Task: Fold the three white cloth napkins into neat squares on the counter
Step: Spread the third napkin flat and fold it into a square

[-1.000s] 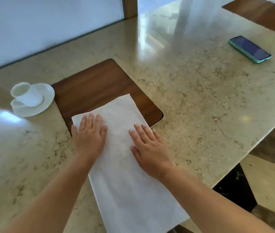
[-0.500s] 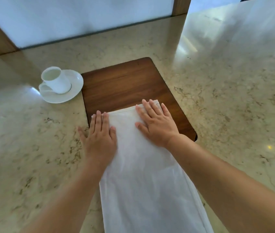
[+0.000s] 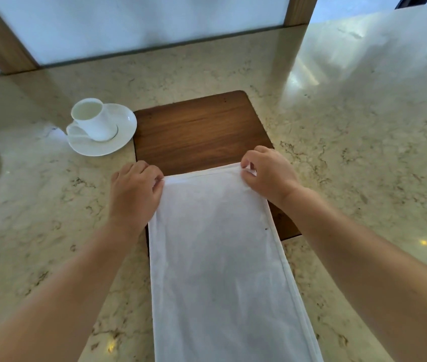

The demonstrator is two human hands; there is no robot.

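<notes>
Lying lengthwise from the near edge toward the far side, a white napkin (image 3: 220, 257) is being held at its two far corners. The far left corner is being pinched by the left hand (image 3: 134, 194), the far right corner by the right hand (image 3: 268, 175). Its far end is lying over a wooden inlay (image 3: 196, 129) in the marble counter (image 3: 363, 152); a cup (image 3: 92, 118) on a saucer (image 3: 118, 142) is standing far left.

Single head view looks steeply down, close over the counter (image 3: 363, 152) edge
</notes>
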